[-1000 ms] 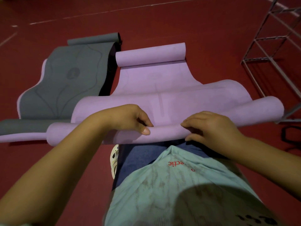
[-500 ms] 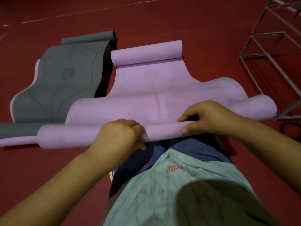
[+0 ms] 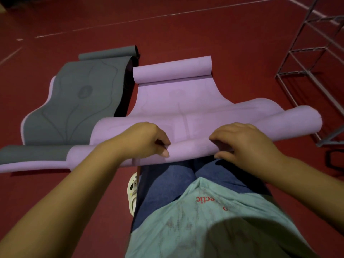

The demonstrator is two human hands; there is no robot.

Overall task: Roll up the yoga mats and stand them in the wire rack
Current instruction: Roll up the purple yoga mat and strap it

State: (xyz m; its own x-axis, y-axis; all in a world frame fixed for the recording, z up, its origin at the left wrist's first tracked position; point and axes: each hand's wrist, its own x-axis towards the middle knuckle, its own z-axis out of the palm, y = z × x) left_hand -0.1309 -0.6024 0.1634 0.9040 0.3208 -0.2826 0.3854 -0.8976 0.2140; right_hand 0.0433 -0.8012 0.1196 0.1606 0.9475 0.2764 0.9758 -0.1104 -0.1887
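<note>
A purple yoga mat (image 3: 178, 97) lies spread on the red floor ahead of my knees, its far end curled into a small roll (image 3: 172, 70). Its near end is rolled into a long tube (image 3: 189, 148) running left to right. My left hand (image 3: 147, 139) grips the tube left of centre, fingers curled over the top, thumb on the near side. My right hand (image 3: 243, 139) grips it right of centre the same way. A grey yoga mat (image 3: 78, 101) lies spread out to the left, both ends curled. The wire rack (image 3: 309, 58) stands at the far right.
Red floor (image 3: 186, 30) with white lines stretches beyond the mats. My knees in blue jeans (image 3: 176, 179) and a white clog (image 3: 133, 192) sit just behind the purple tube. A dark object (image 3: 335, 161) lies by the rack's near foot.
Both hands shifted along the purple tube and took a fresh grip; the left hand moved up from the near side onto the top. The roll sits slightly further from me.
</note>
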